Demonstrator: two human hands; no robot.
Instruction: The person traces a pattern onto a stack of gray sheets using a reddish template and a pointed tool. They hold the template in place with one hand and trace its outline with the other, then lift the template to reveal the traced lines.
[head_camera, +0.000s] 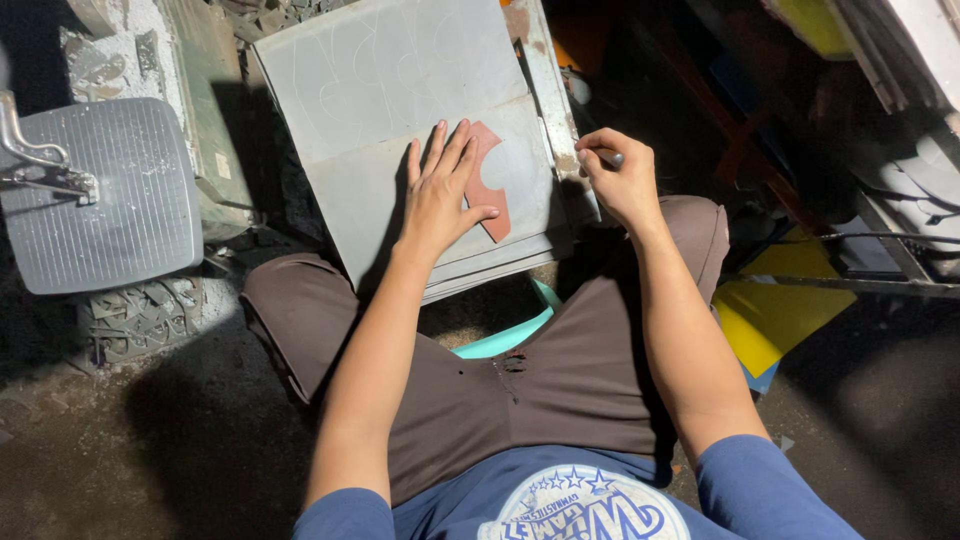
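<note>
A grey sheet (400, 90) with faint traced curves lies on a stack of grey boards in front of my knees. My left hand (440, 190) presses flat, fingers spread, on a reddish-brown curved template (492, 205) lying on the sheet's lower right part. To the right, my right hand (620, 175) is closed around a thin pen-like marker (608, 157) at the sheet's right edge, beside a rusty metal strip (555, 90).
A ribbed grey metal plate (110, 200) with a bracket sits at the left. Yellow sheets (775, 310) lie on the floor at the right, under a dark frame. A teal stool edge (505, 340) shows between my legs. Rough concrete floor lies below left.
</note>
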